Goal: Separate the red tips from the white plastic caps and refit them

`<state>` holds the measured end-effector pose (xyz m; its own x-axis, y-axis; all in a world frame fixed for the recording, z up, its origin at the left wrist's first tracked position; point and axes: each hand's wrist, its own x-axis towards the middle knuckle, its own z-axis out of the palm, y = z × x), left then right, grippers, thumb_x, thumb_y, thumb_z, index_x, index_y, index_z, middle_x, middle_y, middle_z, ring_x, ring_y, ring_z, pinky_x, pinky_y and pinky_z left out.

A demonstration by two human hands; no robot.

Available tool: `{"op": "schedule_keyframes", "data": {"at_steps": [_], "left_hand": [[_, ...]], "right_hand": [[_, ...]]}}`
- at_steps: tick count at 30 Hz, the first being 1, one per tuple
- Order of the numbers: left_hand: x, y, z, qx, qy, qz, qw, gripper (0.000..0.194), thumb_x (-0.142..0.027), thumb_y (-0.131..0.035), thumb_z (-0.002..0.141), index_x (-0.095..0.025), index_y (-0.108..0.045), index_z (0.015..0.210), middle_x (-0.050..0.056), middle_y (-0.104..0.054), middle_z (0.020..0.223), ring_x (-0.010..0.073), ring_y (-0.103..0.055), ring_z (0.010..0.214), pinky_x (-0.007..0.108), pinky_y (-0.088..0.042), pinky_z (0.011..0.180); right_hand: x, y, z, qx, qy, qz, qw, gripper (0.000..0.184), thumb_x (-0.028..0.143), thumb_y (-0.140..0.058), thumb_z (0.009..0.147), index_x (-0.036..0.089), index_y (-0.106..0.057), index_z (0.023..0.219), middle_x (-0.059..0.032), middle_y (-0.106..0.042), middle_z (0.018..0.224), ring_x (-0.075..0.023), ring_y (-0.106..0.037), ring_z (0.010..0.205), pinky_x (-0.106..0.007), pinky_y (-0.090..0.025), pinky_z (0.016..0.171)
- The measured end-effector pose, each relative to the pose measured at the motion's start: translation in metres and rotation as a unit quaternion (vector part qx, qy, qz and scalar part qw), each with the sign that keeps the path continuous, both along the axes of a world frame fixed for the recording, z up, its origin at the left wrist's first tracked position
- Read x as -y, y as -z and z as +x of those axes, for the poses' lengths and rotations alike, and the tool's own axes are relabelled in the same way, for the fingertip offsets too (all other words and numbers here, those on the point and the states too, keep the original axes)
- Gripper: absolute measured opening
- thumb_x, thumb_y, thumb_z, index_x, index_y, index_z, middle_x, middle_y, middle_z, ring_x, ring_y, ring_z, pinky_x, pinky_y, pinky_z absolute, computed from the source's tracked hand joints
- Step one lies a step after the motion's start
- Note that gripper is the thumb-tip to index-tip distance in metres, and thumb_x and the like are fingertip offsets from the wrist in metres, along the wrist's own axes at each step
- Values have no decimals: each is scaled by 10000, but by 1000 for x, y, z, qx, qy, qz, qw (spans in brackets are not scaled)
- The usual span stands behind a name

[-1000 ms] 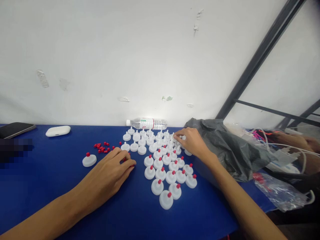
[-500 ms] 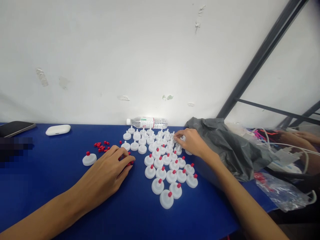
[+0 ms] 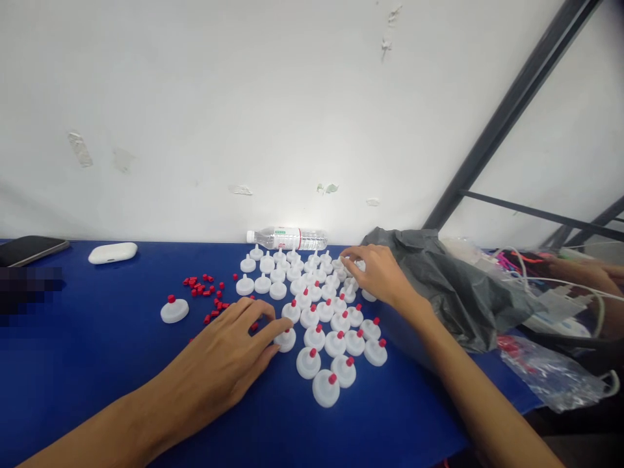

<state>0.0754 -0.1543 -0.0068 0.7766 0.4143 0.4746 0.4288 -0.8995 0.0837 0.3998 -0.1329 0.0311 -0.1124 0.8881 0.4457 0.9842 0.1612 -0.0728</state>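
Observation:
My left hand (image 3: 238,344) grips a white spout cap (image 3: 285,342) with a red tip between thumb and index finger, low over the table. Under and beside that hand lie small red tip caps (image 3: 207,318). At the back right of the group, my right hand (image 3: 373,270) is curled with thumb and index finger close together over the white caps; anything between the fingertips is too small to make out. Plain white spout caps (image 3: 262,284) stand upright at the back. Several red-tipped caps (image 3: 325,388) stand in front of them. One more red-tipped cap (image 3: 174,311) stands apart at the left.
A clear plastic bottle (image 3: 287,238) lies along the wall behind the caps. To the right are a dark grey plastic bag (image 3: 439,286), a clear bag (image 3: 556,377) and cables. A white case (image 3: 113,253) and a phone (image 3: 32,250) lie at the left.
My left hand has moved right from the red tip caps and taken hold of a red-tipped white cap, which has shifted slightly left. My right hand has risen slightly.

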Motion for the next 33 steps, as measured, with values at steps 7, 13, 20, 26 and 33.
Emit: {"op": "schedule_keyframes", "data": {"at_steps": [7, 13, 20, 26, 33], "left_hand": [[-9, -7, -8, 112, 5, 27, 993, 110, -220, -505, 1024, -207, -602, 972, -3, -674, 873, 152, -598, 784, 291, -459, 760], [-1, -12, -6, 192, 40, 50, 979, 76, -153, -616, 967, -207, -598, 1018, -25, -726, 941, 109, -659, 842, 227, -497, 801], [-4, -11, -5, 95, -13, 138, 986, 90, -138, -552, 981, -171, -587, 1057, 23, -661, 875, 175, -599, 808, 320, -462, 759], [-1, -14, -2, 34, -28, 115, 992, 252, -51, -380, 952, -177, -596, 923, 24, -574, 751, 192, -495, 706, 329, -375, 640], [5, -23, 10, 123, -53, -223, 966, 375, -348, -348, 1056, -194, -502, 752, -36, -508, 656, 119, -443, 571, 280, -318, 557]], "right_hand": [[24, -15, -41, -102, -146, 94, 980, 248, 327, -510, 1019, 234, -665, 1188, -49, -747, 1043, -233, -661, 1010, -420, -387, 1008], [50, -27, -91, -148, -325, -95, 929, 507, 507, -739, 863, 312, -626, 1317, -9, -730, 1174, -226, -625, 1094, -401, -418, 1006], [46, -9, -102, -95, -348, -76, 929, 338, 452, -701, 912, 215, -708, 1153, -7, -763, 880, -159, -644, 805, -360, -405, 987], [46, -12, -96, -32, -364, -9, 931, 296, 415, -624, 978, 183, -669, 1155, -19, -772, 920, -163, -681, 854, -423, -309, 1112], [43, -13, -102, 27, -358, 80, 930, 253, 359, -606, 994, 202, -645, 1189, -7, -782, 1019, -163, -675, 885, -431, -277, 1139]]}}
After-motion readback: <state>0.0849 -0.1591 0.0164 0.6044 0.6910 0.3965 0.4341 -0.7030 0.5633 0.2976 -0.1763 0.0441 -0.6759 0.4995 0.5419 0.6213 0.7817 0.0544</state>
